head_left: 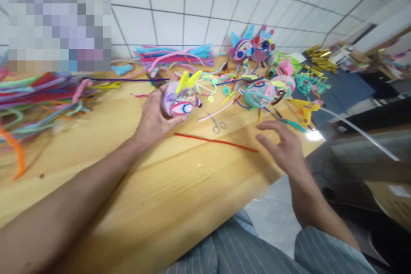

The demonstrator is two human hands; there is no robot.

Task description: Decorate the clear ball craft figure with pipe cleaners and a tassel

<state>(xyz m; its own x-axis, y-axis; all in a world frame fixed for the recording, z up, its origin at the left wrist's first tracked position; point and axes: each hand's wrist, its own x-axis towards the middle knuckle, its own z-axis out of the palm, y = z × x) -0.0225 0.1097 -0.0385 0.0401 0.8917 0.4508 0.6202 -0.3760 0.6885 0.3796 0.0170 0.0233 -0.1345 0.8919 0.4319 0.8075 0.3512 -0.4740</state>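
Note:
My left hand (156, 115) is wrapped round a ball-shaped craft figure (181, 99) with a big pink, white and blue eye and two yellow points on top. My right hand (282, 143) hovers above the table's right part, fingers curved and apart, with nothing in it. Between the hands lie a red pipe cleaner (216, 141) and a small pair of scissors (216, 124). Just beyond my right hand are pliers with teal handles (293, 125) and a yellow glue gun (306, 110) with a white glue stick.
Bundles of coloured pipe cleaners (41, 94) cover the table's left side, with another bundle (175, 55) along the wall. Several more decorated balls (260, 93) stand at the back right among loose scraps. The wooden table's (180, 197) right edge drops off near my right wrist.

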